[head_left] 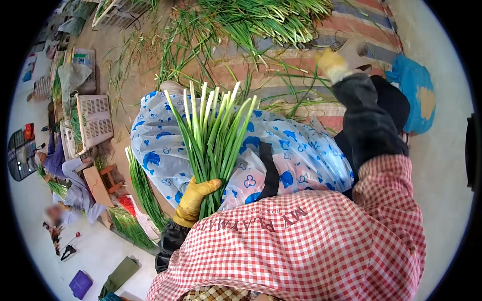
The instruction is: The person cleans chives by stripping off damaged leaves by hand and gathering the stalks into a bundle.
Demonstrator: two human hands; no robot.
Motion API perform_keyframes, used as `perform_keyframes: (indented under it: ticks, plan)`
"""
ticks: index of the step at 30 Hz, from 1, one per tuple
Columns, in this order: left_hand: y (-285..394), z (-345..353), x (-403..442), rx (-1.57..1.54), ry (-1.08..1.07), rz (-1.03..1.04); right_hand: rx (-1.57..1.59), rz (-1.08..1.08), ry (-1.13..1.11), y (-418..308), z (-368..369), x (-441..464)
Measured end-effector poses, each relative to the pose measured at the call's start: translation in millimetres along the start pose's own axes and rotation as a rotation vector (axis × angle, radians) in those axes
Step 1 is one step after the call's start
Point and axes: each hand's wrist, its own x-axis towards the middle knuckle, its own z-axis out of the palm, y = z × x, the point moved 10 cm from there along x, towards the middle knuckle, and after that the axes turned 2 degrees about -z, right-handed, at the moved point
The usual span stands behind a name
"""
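Observation:
My left hand [198, 200], in a yellow glove, is closed round a bunch of green onions [216, 135]. Their white ends point away from me and the green leaves run down through the fist, over my lap. My right hand [331, 64], also yellow-gloved, is stretched out over the striped mat at upper right. Motion blurs it, so its fingers cannot be made out. Just beyond it lies a large pile of green onions [271, 22]. A clear plastic apron with blue prints [296, 143] covers my legs.
Loose stalks lie over the striped mat [346, 25]. To the right is a blue bag [414, 93]. More green onions [143, 185] lie by my left side. White plastic crates [96, 120] and a seated person [78, 185] are farther left.

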Motion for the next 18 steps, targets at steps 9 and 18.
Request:
perform_keyframes:
  ticks: [9,18]
  plan:
    - [71.7,52.9,1.2,1.529,0.378,0.402,2.732,-0.264,-1.684,-254.1,26.0,-179.5]
    - [141.3,39.8,19.9,0.921,-0.014,0.551,2.475,-0.060,-1.457,-258.7,30.9,-179.3]
